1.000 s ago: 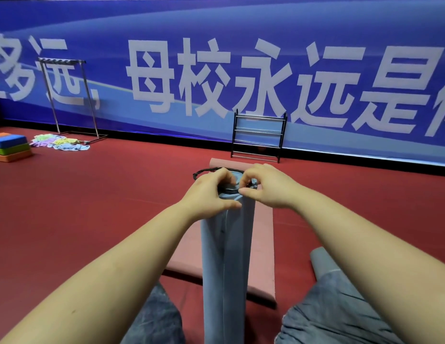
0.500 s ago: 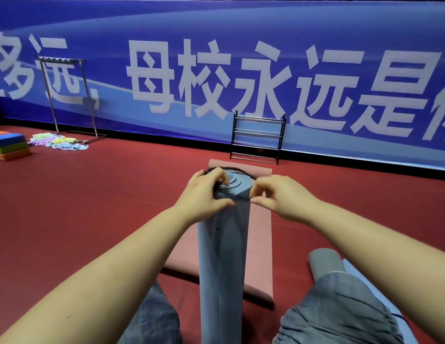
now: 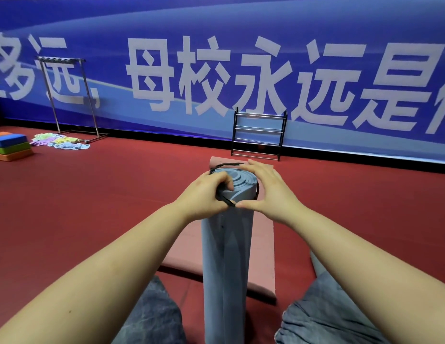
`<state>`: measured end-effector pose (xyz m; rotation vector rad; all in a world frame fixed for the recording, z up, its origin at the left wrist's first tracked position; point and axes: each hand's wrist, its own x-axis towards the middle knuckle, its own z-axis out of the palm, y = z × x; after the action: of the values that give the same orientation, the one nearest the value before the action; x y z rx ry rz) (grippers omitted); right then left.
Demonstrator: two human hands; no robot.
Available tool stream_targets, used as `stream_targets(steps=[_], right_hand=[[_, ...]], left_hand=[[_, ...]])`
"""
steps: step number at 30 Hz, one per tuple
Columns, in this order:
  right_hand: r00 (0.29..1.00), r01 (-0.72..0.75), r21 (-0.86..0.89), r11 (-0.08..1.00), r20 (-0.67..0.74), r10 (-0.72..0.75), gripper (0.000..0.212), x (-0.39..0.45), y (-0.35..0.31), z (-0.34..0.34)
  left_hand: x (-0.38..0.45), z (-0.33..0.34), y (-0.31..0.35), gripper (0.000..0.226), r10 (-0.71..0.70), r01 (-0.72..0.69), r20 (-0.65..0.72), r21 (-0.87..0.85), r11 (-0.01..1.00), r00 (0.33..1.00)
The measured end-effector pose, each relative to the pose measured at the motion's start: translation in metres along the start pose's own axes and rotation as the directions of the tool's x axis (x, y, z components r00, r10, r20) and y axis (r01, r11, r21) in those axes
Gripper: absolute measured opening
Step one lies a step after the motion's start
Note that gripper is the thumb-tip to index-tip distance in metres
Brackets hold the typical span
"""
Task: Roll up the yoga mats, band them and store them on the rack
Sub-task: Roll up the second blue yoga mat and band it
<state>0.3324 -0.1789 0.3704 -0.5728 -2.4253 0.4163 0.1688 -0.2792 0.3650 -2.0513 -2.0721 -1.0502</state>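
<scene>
Both hands, the left hand (image 3: 204, 192) and the right hand (image 3: 268, 192), pinch the black band (image 3: 226, 201) around the top of the rolled blue mat (image 3: 226, 256); rack (image 3: 258, 135) at 12 o'clock.

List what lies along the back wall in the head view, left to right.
Stacked foam blocks → pile of coloured cloths → tall metal stand → low black rack.

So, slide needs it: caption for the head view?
Both hands stretch a black band over the rolled blue mat, rack behind.
</scene>
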Motion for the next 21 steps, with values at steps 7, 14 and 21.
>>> stream_targets(steps=[7,14,21], right_hand=[[0.973,-0.074,0.112,0.991,0.224,0.047,0.077,0.012,0.006,0.002],[0.985,-0.078,0.178,0.981,0.165,0.048,0.069,0.008,0.002,0.012],[0.994,-0.062,0.231,0.971,0.106,0.038,0.061,0.005,0.005,0.021]], left_hand=[[-0.002,-0.012,0.002,0.027,-0.019,0.036,0.140,-0.118,0.992,0.990],[-0.011,-0.004,-0.007,0.028,-0.137,0.116,-0.058,-0.280,0.953,0.989],[-0.013,0.018,-0.013,0.024,-0.604,0.349,-0.295,-0.599,0.721,0.741]])
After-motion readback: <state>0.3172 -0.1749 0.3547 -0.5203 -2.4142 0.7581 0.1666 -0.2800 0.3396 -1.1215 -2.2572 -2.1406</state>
